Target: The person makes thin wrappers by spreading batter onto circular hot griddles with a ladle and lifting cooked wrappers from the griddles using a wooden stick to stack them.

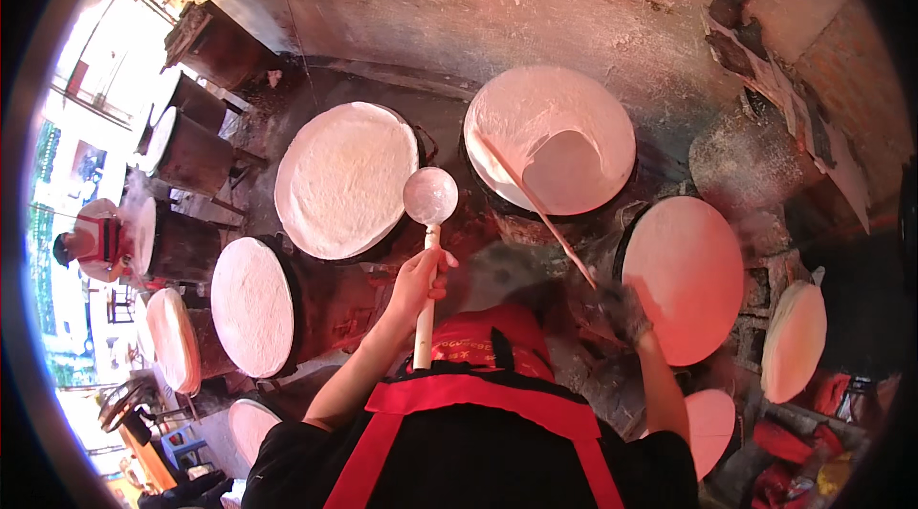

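My left hand (423, 281) grips the pale handle of a round ladle (430, 196); its bowl, whitish and wet-looking, lies over the right rim of a round griddle (344, 179) coated with white, rough-textured batter. In a dark glove, my right hand (622, 312) closes around the lower end of a wooden stick (534, 201), its fingers hard to make out. The stick's far end rests in the batter on another griddle (495, 93), where a smooth greyish round patch (566, 172) shows. Beside the glove is a griddle bearing a smooth pale sheet (685, 279).
More batter-covered griddles stand to the left (252, 307). Stacks of thin round sheets (172, 340) (795, 343) sit at both sides. A person (100, 244) works at the far left amid steam. A stained wall (502, 0) rises behind; a blue stool (188, 446) is lower left.
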Action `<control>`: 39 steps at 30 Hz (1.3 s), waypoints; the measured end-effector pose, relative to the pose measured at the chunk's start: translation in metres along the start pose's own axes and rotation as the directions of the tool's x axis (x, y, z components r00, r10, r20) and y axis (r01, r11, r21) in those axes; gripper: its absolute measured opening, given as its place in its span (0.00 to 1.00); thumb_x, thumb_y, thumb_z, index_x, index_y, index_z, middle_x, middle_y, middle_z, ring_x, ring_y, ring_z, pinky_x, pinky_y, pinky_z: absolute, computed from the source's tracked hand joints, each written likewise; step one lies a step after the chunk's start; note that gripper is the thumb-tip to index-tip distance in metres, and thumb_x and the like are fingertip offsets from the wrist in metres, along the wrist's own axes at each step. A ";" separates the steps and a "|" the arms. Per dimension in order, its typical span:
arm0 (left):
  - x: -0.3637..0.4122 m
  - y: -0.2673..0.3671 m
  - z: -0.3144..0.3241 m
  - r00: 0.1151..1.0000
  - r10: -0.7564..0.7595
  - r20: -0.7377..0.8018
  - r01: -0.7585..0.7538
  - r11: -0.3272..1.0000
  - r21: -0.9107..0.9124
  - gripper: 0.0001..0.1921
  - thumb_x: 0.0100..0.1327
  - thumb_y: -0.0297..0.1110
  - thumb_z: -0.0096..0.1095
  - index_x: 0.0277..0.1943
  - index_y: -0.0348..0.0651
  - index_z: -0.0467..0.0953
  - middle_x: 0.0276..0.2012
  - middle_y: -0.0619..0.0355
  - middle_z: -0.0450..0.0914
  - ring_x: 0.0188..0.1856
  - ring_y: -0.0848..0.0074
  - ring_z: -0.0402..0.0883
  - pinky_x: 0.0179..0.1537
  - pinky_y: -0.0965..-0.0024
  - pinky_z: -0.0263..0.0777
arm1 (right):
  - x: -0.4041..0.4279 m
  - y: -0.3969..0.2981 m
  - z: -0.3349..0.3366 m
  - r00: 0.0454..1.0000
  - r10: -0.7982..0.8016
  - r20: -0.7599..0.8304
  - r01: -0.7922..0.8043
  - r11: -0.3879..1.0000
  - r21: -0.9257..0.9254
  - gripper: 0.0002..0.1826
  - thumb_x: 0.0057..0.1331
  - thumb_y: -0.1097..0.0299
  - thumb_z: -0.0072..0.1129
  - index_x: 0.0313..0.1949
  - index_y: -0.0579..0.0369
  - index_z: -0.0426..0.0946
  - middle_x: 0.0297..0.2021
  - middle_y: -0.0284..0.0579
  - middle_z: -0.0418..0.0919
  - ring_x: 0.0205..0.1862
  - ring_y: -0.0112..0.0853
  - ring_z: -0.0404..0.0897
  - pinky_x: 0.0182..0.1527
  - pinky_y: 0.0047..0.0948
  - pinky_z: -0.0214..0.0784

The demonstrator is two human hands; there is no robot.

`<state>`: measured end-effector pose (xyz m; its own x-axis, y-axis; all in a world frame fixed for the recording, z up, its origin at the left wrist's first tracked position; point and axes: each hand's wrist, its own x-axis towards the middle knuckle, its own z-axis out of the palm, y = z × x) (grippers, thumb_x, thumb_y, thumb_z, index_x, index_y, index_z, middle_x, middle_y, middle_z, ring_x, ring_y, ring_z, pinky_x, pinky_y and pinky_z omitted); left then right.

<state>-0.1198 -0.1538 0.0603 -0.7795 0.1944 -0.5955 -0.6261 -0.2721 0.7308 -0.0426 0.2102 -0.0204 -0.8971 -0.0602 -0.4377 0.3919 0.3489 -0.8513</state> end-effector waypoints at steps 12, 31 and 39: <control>-0.094 -0.012 -0.143 0.992 0.063 -0.112 -0.061 0.998 0.018 0.17 0.72 0.43 0.40 0.35 0.40 0.72 0.20 0.68 0.60 0.18 0.89 0.55 0.16 0.85 0.49 | 0.246 -0.107 0.258 0.949 -0.012 -0.316 0.287 0.448 0.846 0.10 0.70 0.56 0.43 0.46 0.41 0.67 0.15 0.29 0.64 0.11 0.21 0.62 0.12 0.19 0.54; -0.114 -0.026 -0.144 0.985 0.125 -0.118 -0.139 0.983 -0.123 0.13 0.70 0.39 0.45 0.35 0.40 0.71 0.26 0.68 0.61 0.20 0.90 0.57 0.17 0.86 0.49 | 0.120 -0.075 0.204 0.943 0.085 -0.321 0.301 0.188 0.935 0.13 0.65 0.52 0.53 0.37 0.46 0.69 0.18 0.35 0.69 0.13 0.27 0.67 0.13 0.26 0.59; -0.106 -0.029 -0.097 0.985 0.137 -0.108 -0.150 0.980 -0.130 0.12 0.71 0.38 0.44 0.35 0.40 0.71 0.26 0.68 0.61 0.20 0.90 0.57 0.17 0.85 0.49 | 0.097 0.003 0.191 0.996 0.079 -0.051 0.009 0.462 0.887 0.11 0.66 0.53 0.52 0.40 0.41 0.67 0.18 0.37 0.71 0.09 0.26 0.64 0.10 0.26 0.55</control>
<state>-0.0170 -0.2575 0.0697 -0.8511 0.0529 -0.5224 -0.4939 -0.4185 0.7622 -0.0892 0.0271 -0.1203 -0.8725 0.0156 -0.4884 0.3540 -0.6689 -0.6537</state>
